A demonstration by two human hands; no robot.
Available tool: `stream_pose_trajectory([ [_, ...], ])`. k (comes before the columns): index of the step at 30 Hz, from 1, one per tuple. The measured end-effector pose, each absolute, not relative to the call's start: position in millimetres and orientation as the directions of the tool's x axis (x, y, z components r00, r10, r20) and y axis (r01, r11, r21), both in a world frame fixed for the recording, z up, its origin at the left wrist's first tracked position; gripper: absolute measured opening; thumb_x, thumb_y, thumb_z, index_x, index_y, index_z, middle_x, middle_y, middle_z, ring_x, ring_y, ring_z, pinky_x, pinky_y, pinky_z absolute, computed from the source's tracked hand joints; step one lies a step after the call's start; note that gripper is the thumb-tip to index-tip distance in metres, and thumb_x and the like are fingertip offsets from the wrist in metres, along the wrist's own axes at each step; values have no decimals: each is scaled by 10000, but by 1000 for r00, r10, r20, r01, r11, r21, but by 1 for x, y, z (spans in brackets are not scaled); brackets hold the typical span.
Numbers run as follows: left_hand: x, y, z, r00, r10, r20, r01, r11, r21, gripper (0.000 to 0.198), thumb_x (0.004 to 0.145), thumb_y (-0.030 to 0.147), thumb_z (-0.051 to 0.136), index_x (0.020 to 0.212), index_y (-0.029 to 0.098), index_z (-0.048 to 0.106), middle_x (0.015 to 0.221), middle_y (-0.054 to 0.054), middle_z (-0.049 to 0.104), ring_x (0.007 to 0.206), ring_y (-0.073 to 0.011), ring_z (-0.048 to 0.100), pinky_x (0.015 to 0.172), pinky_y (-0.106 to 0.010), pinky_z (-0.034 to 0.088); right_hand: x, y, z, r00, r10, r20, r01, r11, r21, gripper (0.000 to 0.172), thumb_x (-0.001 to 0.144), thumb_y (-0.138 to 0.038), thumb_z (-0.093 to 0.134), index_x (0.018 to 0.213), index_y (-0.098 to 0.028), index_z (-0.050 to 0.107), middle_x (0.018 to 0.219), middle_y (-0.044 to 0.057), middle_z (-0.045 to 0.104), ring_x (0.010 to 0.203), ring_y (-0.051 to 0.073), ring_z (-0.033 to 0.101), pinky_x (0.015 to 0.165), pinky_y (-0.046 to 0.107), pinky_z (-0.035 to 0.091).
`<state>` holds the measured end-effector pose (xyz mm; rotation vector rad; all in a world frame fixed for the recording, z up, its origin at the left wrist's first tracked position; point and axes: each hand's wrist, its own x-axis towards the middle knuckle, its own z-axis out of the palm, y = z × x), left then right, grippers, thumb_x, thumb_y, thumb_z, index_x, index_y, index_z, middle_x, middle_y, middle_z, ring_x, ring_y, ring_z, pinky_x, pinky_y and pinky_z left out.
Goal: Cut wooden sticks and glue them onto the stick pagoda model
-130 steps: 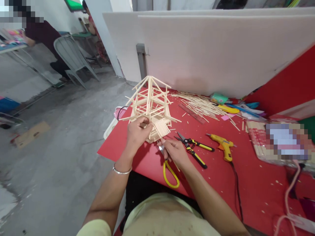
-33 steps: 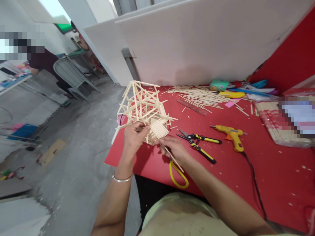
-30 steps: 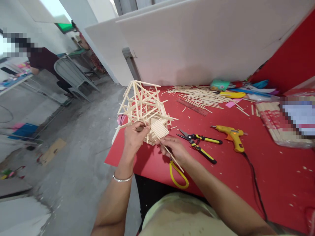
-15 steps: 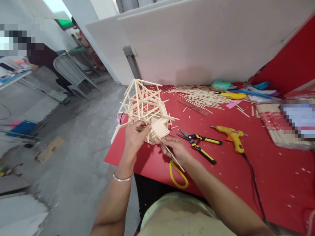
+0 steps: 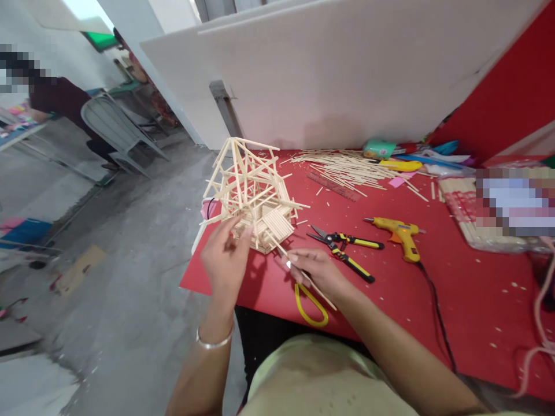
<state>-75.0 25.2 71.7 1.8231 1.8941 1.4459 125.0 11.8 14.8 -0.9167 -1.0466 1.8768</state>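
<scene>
A small house-like frame of thin wooden sticks [image 5: 247,179] stands at the left end of the red table. A square panel of sticks laid side by side [image 5: 276,225] leans at its front right. My left hand [image 5: 228,248] is at the front of the frame, thumb and forefinger apart, with nothing visible between them. In my right hand [image 5: 314,268] a single thin wooden stick [image 5: 284,251] is pinched, slanting from the panel down toward me. Below that hand a yellow handle loop [image 5: 311,320] shows; the rest of that tool is hidden.
Right of my hands lie yellow-black cutters [image 5: 347,248] and a yellow glue gun [image 5: 401,234] with its cord. Behind them are loose sticks [image 5: 351,170], a ruler [image 5: 332,186] and bagged sticks [image 5: 468,216]. A white board [image 5: 325,86] borders the table's back. A person [image 5: 65,101] sits far left.
My left hand has drawn back from the panel toward me, its fingers parting. My right hand has moved slightly down and right along with the stick, while the panel stays at the frame.
</scene>
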Motion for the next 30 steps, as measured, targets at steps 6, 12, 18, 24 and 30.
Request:
stream_pose_trajectory([
  [6, -46, -33, 65, 487, 673, 556, 721, -670, 180, 249, 858, 211, 647, 1100, 240, 697, 1087, -106, 710, 1070, -273, 621, 955, -442, 435, 175, -16, 45, -574, 819, 11, 383, 281, -880, 392, 982, -408, 429, 753, -176, 646, 656, 24, 628, 590, 115, 508, 618, 244, 340],
  [12, -16, -26, 33, 634, 747, 203, 641, -653, 403, 263, 964, 233, 452, 1012, 177, 704, 827, -102, 698, 799, -217, 649, 776, -363, 487, 199, -15, 47, -693, 721, 19, 616, 606, -503, 281, 934, -307, 451, 843, -192, 691, 685, 68, 694, 558, 132, 521, 591, 267, 270],
  [18, -10, -30, 2, 585, 787, 194, 486, -532, 693, 254, 947, 175, 454, 993, 179, 703, 849, -88, 692, 793, -185, 642, 737, -287, 493, 206, -12, 41, -730, 683, -12, 637, 675, -373, 262, 915, -289, 483, 829, -188, 708, 693, 88, 703, 596, 159, 563, 608, 281, 302],
  [24, -15, -15, -19, 166, 954, 251, 474, -300, 827, 202, 902, 240, 533, 890, 177, 725, 815, -68, 705, 753, -187, 633, 741, -302, 488, 227, -6, 27, -316, 908, 273, 879, 389, -277, 554, 965, -428, 428, 1459, -178, 439, 1396, 179, 533, 1275, 326, 456, 1053, 467, 308],
  [30, -3, -7, -29, -19, 998, 58, 211, -53, 976, 227, 862, 349, 595, 800, 166, 713, 662, -9, 627, 644, -149, 572, 658, -267, 473, 258, 9, -28, -120, 990, -73, 990, 113, -88, 1010, 797, -739, 518, 1504, -51, 300, 1478, 292, 389, 1324, 437, 376, 1031, 561, 322],
])
